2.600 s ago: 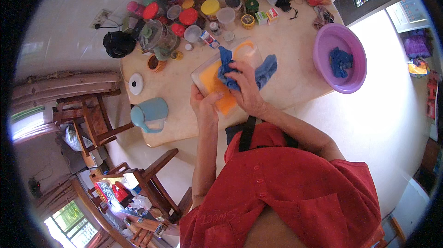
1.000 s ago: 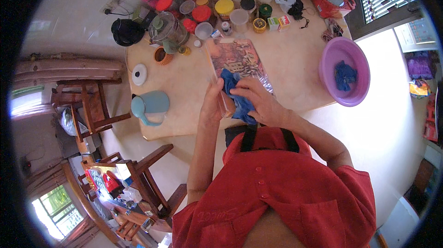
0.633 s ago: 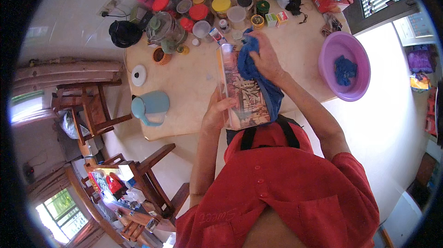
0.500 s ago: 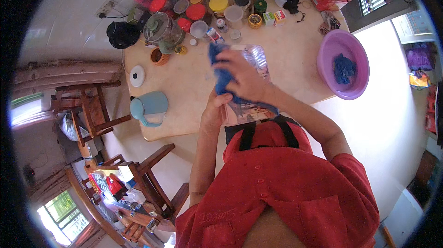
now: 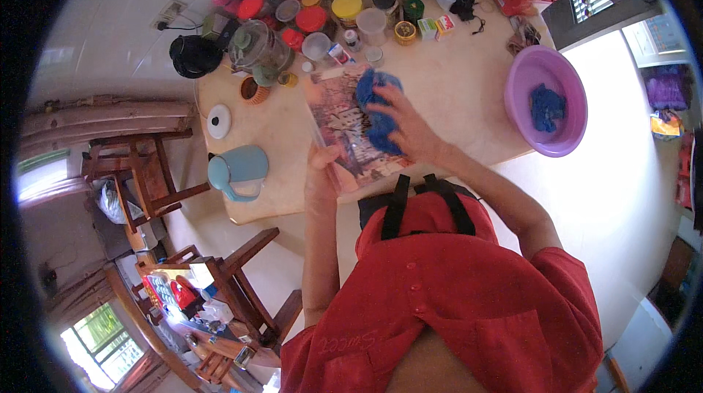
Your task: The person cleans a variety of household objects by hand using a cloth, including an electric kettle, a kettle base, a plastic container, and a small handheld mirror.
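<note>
A flat rectangular box with a printed pinkish picture of buildings is held up over the near part of the table. My left hand grips its left edge, the thumb lying on the printed face. A crumpled blue cloth is pressed against that face beneath my right hand. The fingers of my right hand are bent and slightly spread over the cloth, a little blurred by motion. Part of the box is hidden under the cloth and hand.
Several jars and tubs, among them a yellow-lidded jar, crowd the table's far side. A purple basin with a second blue cloth stands at right. At left are a light-blue jug, a white lid and a blender jar.
The box has tilted and shifted left, so more of its printed face shows. My right hand has slid the blue cloth to the right across it. My left hand has moved slightly left.
</note>
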`<state>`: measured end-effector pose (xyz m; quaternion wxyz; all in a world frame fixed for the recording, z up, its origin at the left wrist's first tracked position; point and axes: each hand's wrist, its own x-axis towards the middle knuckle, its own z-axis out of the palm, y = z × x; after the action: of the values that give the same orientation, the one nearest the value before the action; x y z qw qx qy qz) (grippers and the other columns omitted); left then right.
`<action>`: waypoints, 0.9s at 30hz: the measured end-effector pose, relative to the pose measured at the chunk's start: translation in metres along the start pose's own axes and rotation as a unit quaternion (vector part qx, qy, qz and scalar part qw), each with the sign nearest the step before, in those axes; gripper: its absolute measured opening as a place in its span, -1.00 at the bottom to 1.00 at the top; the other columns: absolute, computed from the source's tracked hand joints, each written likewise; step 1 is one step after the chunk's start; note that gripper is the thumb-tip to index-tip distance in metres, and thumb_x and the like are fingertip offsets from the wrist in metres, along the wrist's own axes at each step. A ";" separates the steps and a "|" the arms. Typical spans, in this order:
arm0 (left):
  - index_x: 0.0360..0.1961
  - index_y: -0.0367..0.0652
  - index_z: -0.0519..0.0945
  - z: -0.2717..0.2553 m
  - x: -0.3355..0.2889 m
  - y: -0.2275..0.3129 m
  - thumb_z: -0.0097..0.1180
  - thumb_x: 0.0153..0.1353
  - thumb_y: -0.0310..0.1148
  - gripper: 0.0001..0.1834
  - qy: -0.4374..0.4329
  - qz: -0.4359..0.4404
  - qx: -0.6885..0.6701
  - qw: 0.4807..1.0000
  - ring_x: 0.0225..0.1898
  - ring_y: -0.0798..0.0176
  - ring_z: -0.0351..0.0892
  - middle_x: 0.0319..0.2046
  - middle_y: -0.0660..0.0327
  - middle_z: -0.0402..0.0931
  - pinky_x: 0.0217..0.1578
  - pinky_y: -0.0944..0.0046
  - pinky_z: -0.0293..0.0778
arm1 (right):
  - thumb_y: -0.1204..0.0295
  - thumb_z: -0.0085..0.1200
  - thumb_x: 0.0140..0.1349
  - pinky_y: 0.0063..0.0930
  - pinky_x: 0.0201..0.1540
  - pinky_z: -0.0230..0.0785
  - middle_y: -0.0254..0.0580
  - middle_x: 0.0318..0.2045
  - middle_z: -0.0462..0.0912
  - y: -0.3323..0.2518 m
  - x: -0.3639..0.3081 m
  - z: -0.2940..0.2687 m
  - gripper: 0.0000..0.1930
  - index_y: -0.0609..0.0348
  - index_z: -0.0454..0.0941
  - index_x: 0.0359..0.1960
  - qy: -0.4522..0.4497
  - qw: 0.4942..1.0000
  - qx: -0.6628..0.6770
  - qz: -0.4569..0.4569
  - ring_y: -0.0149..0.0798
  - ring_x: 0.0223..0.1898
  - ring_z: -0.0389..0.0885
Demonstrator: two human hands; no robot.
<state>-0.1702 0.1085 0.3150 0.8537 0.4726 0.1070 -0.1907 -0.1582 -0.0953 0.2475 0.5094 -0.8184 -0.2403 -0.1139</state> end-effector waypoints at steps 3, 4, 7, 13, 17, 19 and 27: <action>0.06 -0.33 0.28 -0.021 0.003 0.000 0.06 -0.14 -0.47 -0.38 -0.030 -0.005 -0.064 0.997 -0.18 0.22 0.50 -0.22 0.12 0.48 -0.10 0.26 0.45 | 0.40 0.03 -0.05 -0.11 0.31 -0.20 -0.03 0.21 0.13 -0.041 0.003 -0.001 -0.49 0.14 0.33 0.04 -0.053 0.998 0.001 0.022 0.06 0.29 -0.03; 0.06 -0.33 0.27 -0.043 0.008 -0.011 0.08 -0.14 -0.46 -0.37 -0.034 -0.017 -0.056 0.998 -0.18 0.21 0.50 -0.21 0.11 0.47 -0.11 0.26 0.45 | 0.44 0.04 -0.09 -0.11 0.30 -0.18 -0.04 0.21 0.14 -0.047 0.007 -0.001 -0.47 0.13 0.33 0.04 -0.094 0.996 -0.004 0.002 0.05 0.29 -0.02; 0.02 -0.32 0.28 0.001 0.009 -0.013 0.12 -0.16 -0.44 -0.38 -0.017 -0.019 -0.070 0.997 -0.30 0.25 0.51 -0.29 0.17 0.47 -0.23 0.29 0.47 | 0.56 0.04 -0.17 -0.10 0.28 -0.10 -0.05 0.19 0.18 -0.039 0.019 0.008 -0.42 0.11 0.33 0.04 -0.107 0.993 0.005 -0.049 0.00 0.28 0.02; 0.07 -0.34 0.25 0.025 -0.002 -0.011 0.11 -0.20 -0.48 -0.31 -0.036 -0.031 0.034 0.998 -0.10 0.27 0.45 -0.13 0.14 0.41 -0.09 0.33 0.42 | 0.60 -0.06 -0.07 -0.28 0.24 0.01 0.02 0.10 0.27 0.019 0.053 -0.012 -0.47 0.19 0.28 0.05 0.037 0.986 -0.094 0.134 0.02 0.18 0.18; 0.09 -0.34 0.24 -0.003 0.011 -0.019 0.09 -0.21 -0.50 -0.30 -0.006 0.028 0.001 1.000 -0.04 0.19 0.43 -0.06 0.10 0.40 0.00 0.23 0.36 | 0.52 -0.18 -0.01 -0.25 0.21 0.03 0.15 0.03 0.32 0.029 0.013 0.007 -0.47 0.24 0.21 0.10 0.090 0.969 0.076 0.217 0.13 0.09 0.27; 0.09 -0.35 0.23 -0.022 0.013 -0.016 0.08 -0.21 -0.50 -0.30 0.011 0.060 -0.026 0.998 -0.03 0.17 0.43 -0.04 0.08 0.39 0.01 0.22 0.36 | 0.52 -0.19 -0.04 -0.25 0.23 0.00 0.19 0.06 0.26 -0.002 -0.004 0.020 -0.40 0.23 0.14 0.16 0.048 0.964 0.162 0.204 0.12 0.13 0.23; 0.05 -0.36 0.26 -0.008 0.026 -0.014 0.06 -0.12 -0.52 -0.40 0.019 0.108 -0.040 0.993 -0.10 0.15 0.48 -0.10 0.06 0.43 -0.07 0.21 0.42 | 0.55 -0.17 -0.04 -0.21 0.29 -0.13 0.12 0.19 0.09 -0.031 -0.038 0.023 -0.40 0.15 0.17 0.17 0.072 0.977 0.067 0.189 0.14 0.24 0.04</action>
<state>-0.1525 0.1023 0.2902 0.8851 0.4508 0.0791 -0.0840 -0.2078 -0.0734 0.2451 0.5915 -0.8026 -0.0508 -0.0577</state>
